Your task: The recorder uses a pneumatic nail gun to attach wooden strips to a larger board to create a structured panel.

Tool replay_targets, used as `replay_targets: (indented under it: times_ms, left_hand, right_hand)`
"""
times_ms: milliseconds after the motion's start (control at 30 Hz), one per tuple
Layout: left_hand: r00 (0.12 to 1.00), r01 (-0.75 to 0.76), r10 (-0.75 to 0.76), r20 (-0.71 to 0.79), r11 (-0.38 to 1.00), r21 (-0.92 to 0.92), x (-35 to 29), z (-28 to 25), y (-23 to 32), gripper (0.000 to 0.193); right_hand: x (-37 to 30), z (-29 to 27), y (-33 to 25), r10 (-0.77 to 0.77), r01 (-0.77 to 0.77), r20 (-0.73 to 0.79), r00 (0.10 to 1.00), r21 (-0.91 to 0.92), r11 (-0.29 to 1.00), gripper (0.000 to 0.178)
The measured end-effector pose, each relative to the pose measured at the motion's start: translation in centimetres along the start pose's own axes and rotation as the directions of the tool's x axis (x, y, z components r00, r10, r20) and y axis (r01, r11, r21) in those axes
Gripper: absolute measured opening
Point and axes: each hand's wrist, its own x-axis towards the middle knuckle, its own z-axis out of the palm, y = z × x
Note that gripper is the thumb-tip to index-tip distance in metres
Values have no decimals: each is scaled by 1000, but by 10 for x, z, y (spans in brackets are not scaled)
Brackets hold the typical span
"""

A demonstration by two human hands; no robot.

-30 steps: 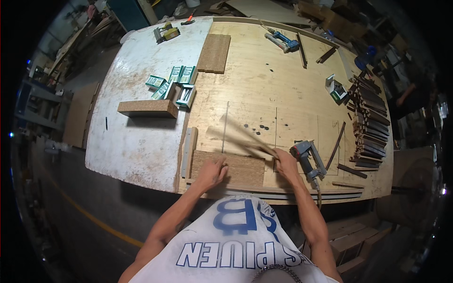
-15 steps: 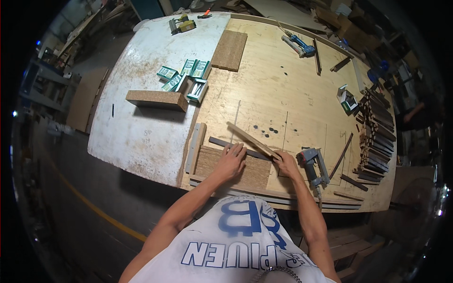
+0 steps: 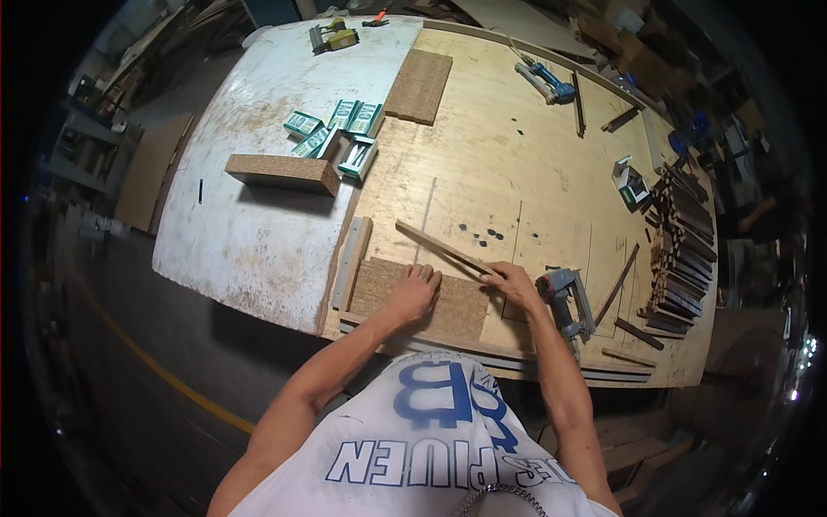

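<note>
A speckled chipboard panel (image 3: 463, 308) lies near the table's front edge, against a wooden strip fence (image 3: 357, 258) on its left. My left hand (image 3: 413, 295) rests on this panel with its fingers extended toward the far edge, holding nothing. Over the panel's far right corner, my right hand (image 3: 514, 285) is closed on the near end of a thin wooden strip (image 3: 435, 244). The strip slants away to the left, and a dark edge shows along its underside near my fingers. A grey and red nail gun (image 3: 564, 297) lies just right of my right hand.
Dark wooden strips (image 3: 680, 258) are piled at the right. Green and white boxes (image 3: 345, 121) and a chipboard block (image 3: 282, 175) sit on the white board at left. Farther back are another chipboard panel (image 3: 419, 86), a blue nail gun (image 3: 547, 82) and a yellow one (image 3: 332, 38).
The dark strip along the panel's far edge no longer lies there. My right hand and its strip have shifted slightly left; my left hand stays on the panel.
</note>
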Motion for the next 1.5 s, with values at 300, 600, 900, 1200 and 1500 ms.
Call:
replay_targets:
  times_ms: [300, 600, 900, 1200, 1500]
  left_hand:
    - [955, 19, -25, -296, 1000, -21, 9, -6, 3, 44]
    - [992, 112, -112, -50, 994, 1, 1, 7, -13, 53]
    - [987, 115, -117, -108, 993, -31, -13, 5, -19, 57]
    - [982, 89, -87, -165, 996, 10, -22, 20, -20, 61]
    - [993, 44, -37, -115, 998, 55, -21, 21, -29, 62]
  right_hand:
    - [1, 25, -12, -262, 223, 63, 963, -730, 646, 39]
    - [-8, 59, -7, -338, 118, -217, 916, -660, 742, 29]
    - [-12, 89, -5, 107, -302, -601, 792, -233, 924, 48]
    - [-28, 91, -17, 342, -303, -552, 761, 164, 939, 54]
    - [-76, 116, -20, 439, -423, -447, 779, 142, 895, 61]
